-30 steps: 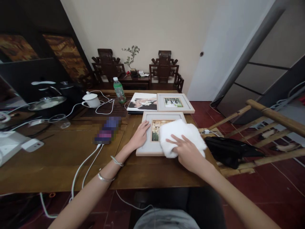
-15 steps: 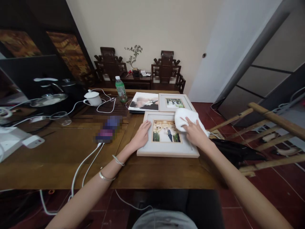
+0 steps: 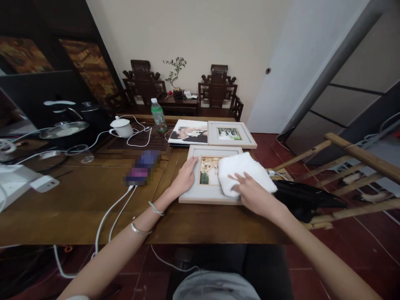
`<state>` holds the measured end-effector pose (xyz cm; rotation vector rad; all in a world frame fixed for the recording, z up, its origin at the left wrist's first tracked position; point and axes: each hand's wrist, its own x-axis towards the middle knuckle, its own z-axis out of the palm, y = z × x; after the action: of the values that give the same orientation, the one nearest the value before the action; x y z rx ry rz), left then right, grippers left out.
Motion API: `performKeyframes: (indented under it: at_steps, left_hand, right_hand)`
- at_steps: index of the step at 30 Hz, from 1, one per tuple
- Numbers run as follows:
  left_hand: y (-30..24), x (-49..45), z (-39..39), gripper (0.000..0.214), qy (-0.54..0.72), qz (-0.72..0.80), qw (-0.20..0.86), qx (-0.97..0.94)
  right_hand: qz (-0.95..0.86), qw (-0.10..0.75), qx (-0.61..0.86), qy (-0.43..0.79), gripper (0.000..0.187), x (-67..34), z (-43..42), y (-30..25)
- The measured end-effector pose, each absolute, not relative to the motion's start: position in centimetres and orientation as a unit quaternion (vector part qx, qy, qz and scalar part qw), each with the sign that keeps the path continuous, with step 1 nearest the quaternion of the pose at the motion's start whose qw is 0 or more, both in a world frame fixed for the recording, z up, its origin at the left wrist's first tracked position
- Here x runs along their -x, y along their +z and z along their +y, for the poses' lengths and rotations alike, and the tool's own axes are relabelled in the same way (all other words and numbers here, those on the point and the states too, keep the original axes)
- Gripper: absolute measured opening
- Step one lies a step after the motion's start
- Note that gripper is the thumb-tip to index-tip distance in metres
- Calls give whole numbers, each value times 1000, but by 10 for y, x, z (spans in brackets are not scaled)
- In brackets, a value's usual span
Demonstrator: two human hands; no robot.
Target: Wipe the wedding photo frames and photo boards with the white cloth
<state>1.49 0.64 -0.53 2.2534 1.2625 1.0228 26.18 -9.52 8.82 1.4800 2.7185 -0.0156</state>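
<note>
A light wooden picture frame (image 3: 206, 196) with a wide pale mat lies flat near the table's front edge, the photo in its middle partly covered. My left hand (image 3: 186, 177) rests on the frame's left side, fingers stretched along the rail. On the right half, a folded white cloth (image 3: 250, 168) hides part of the photo and the frame's right side. My right hand (image 3: 251, 191) presses on this cloth, its fingers bent into it. Behind lies a second similar frame (image 3: 246, 139), beside a photo album or print (image 3: 190, 132) on a dark stack.
A green bottle (image 3: 158, 116), a white lidded cup (image 3: 121, 127), a phone (image 3: 142, 168) with white cables and a clear plastic cup (image 3: 83, 154) stand or lie leftward. A power strip (image 3: 43, 183) is far left. At right are a wooden rail (image 3: 359, 156) and a black bag (image 3: 306, 200).
My right hand has moved the white cloth left and toward me over the frame, uncovering its upper right corner area and covering more photo. My left hand has stayed on the frame's left side.
</note>
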Motion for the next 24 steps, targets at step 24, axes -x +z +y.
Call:
performKeyframes:
  at_steps: [24]
  left_hand:
    - [-6,-12,15,58,341,427,164,-821]
  right_hand:
    - [840,7,-533,103,51,-247,23,67]
